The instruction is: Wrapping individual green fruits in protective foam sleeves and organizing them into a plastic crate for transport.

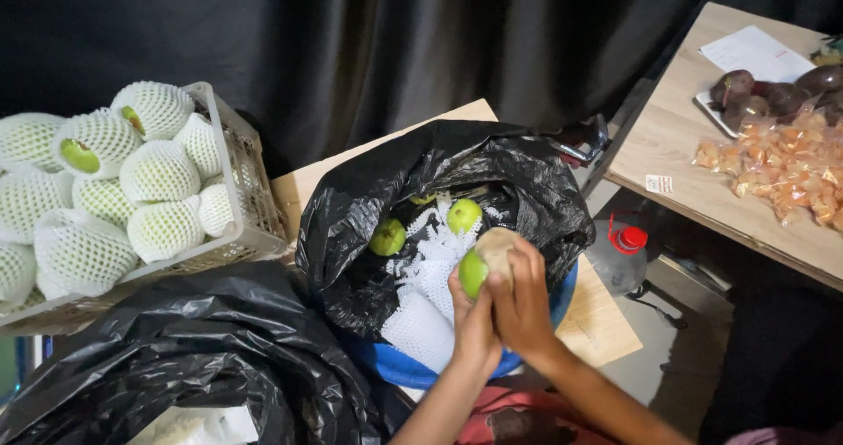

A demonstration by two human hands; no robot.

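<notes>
At the far left a pale slatted crate (250,208) sits tilted on the table edge, heaped with green fruits in white foam net sleeves (158,173), the netting there to cushion each one against its neighbours. In front of it, at the lower left, lies a crumpled black plastic bag (193,357) with some white material showing at its mouth. In the middle stands a blue basin (395,370) lined with a second black bag (351,226), its rim folded open so that things can drop straight in; inside lie stripped-off white foam nets (421,309) and two bare green fruits (387,236) resting on them. Just above the basin's right side both hands meet around one fruit (485,261): the left hand (474,322) is closed under and behind it, cradling it from below, while the right hand (525,300) is clamped over its top and side, fingers curled on the pale, apparently peeled part, green skin showing at the left. Holding it over the bag seems meant to let scraps fall inside. To the right, down on the floor, stands a clear plastic jug with a red cap (622,256), and farther right a wooden table (685,138) carries a tray of dark purple fruits (764,94), a sheet of paper (755,52) and small packets of orange pieces (781,168).
</notes>
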